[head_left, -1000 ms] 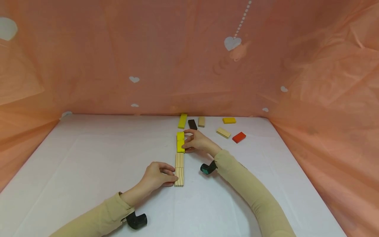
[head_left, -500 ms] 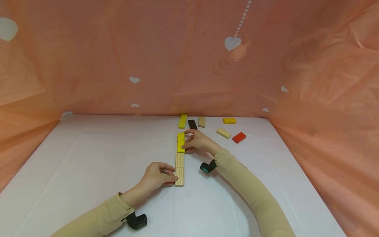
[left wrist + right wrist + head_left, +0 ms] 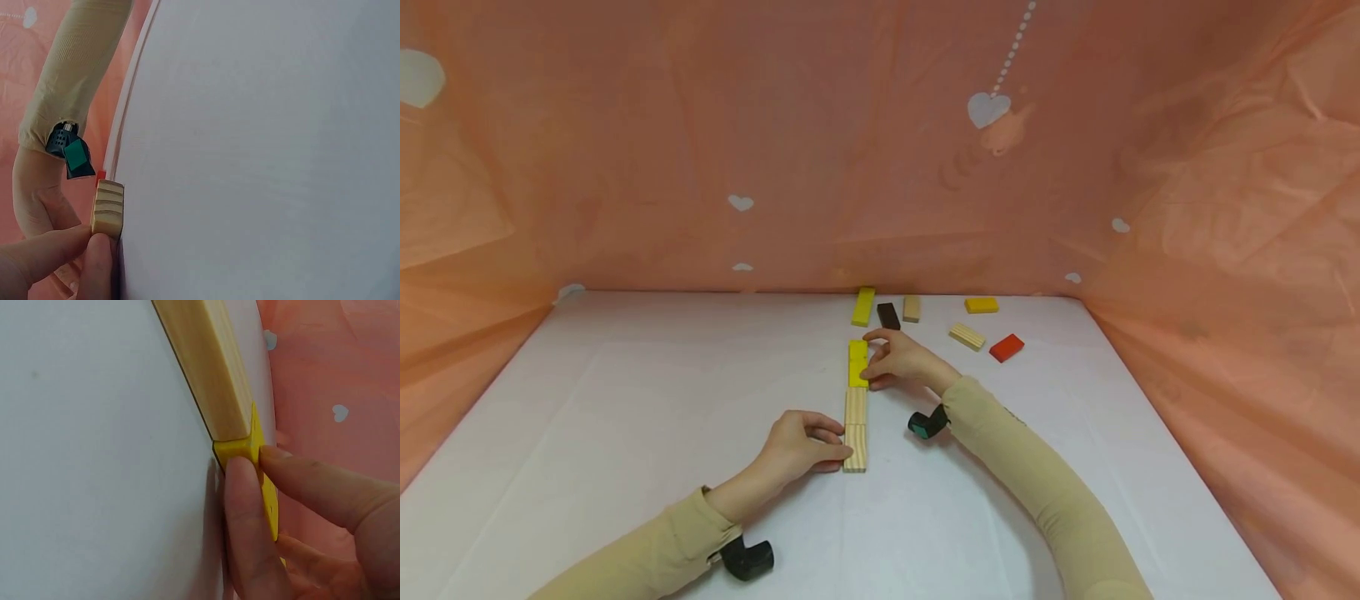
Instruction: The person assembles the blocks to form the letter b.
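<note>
Two striped plain wooden blocks (image 3: 855, 429) and two yellow blocks (image 3: 857, 362) lie end to end in one straight row, the yellow ones farther off. My left hand (image 3: 801, 446) holds the nearest wooden block at its left edge, thumb on top and a finger along the side, as the left wrist view shows. From the right, my right hand (image 3: 902, 360) grips the yellow blocks. Its index finger curls at their far end and its thumb lies on the near one. In the right wrist view, a yellow block (image 3: 234, 449) meets the wooden block's end (image 3: 209, 375).
Beyond the row lie a yellow-green block (image 3: 862, 307), a dark brown block (image 3: 888, 316) and a plain wooden block (image 3: 912, 308). Off to the right are an orange-yellow block (image 3: 981, 306), a striped wooden block (image 3: 966, 337) and a red block (image 3: 1007, 347). A pink curtain (image 3: 850, 167) hangs behind the white table.
The far end of the yellow pair has shifted slightly toward me, closing up the row, with my right index finger following it. My left hand stays where it was.
</note>
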Demonstrator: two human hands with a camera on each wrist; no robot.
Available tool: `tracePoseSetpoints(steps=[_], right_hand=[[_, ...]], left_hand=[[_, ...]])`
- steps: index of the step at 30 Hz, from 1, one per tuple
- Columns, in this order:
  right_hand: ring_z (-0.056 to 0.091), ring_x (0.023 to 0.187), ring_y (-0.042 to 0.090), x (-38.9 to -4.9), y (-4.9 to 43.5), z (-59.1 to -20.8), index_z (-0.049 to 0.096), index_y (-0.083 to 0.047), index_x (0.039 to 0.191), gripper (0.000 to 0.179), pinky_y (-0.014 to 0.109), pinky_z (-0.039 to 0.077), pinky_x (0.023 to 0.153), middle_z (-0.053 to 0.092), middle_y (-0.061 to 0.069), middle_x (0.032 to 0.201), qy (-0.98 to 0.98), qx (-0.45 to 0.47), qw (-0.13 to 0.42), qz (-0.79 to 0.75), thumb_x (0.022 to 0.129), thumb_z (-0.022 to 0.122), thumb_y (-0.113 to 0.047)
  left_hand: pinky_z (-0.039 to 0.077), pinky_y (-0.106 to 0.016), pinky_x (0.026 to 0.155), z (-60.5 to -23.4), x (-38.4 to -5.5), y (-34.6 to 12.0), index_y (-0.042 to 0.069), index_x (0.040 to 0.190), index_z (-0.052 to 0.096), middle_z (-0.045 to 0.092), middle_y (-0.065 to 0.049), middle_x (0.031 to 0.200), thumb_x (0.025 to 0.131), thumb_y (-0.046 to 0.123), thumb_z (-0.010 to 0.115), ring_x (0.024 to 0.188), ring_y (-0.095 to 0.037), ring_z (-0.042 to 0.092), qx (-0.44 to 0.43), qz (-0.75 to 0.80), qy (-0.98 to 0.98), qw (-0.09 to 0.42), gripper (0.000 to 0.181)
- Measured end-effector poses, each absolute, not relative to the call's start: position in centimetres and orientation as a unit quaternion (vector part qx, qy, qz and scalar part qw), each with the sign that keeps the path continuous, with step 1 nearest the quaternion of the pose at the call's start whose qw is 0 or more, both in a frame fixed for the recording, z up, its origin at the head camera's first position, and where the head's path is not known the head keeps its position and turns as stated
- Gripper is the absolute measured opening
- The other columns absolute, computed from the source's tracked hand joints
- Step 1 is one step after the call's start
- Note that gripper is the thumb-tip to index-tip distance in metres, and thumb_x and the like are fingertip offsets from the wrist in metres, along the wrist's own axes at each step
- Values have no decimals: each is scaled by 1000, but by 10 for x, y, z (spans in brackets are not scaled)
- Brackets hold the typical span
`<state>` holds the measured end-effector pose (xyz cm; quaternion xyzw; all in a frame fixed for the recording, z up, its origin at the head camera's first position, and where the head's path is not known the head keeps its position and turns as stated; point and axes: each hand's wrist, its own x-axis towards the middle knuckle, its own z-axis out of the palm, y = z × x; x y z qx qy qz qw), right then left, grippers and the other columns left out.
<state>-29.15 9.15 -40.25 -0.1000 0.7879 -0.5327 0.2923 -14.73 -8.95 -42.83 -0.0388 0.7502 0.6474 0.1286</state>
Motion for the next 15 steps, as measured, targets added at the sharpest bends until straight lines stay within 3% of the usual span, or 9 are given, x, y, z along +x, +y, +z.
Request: tracePoseSetpoints(steps=[15], right_hand=[[65,64,21,-292,92,-405,39,-4,139,67,32,61,67,61,15,87,788,-107,293,-531,82,72,4]], left_hand=[[62,-34,60,-433,-148,-87,-9,95,66,63,-11,77,70,-8,80,61,-19,66,-42,648,751,122,29]])
